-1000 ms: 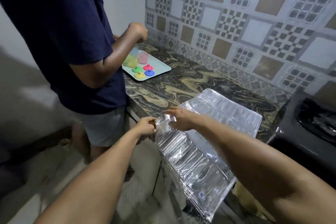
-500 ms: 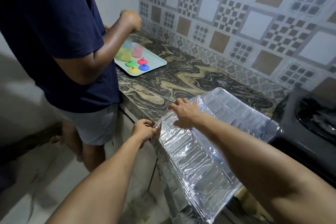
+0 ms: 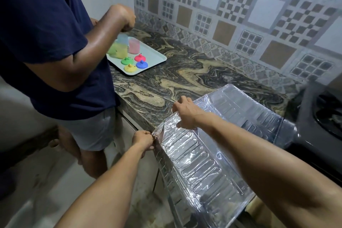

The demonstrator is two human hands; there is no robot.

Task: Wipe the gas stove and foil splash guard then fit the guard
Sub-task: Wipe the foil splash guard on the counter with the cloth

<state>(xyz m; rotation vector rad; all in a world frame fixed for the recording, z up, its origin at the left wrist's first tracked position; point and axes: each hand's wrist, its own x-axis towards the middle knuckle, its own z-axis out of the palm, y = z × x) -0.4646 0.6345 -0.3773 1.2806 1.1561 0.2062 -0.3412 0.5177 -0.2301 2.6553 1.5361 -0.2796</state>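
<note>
Head view: both hands' fingers pinch the ribbed, shiny foil splash guard (image 3: 199, 163) (left hand (image 3: 143, 140), right hand (image 3: 185, 113)).

There are no words, numbers, labels or signs to read on anything here.

Bare desk (image 3: 185, 79) lies between the tray (image 3: 157, 59) at the far left and the foil splash guard (image 3: 212, 153), and a hand could pass there. The guard covers the near right desk and overhangs its front edge. The gas stove (image 3: 318, 126) blocks the right side. A second person (image 3: 46, 42) stands at the left, one arm over the tray. The tiled wall (image 3: 240, 15) closes the back.
</note>
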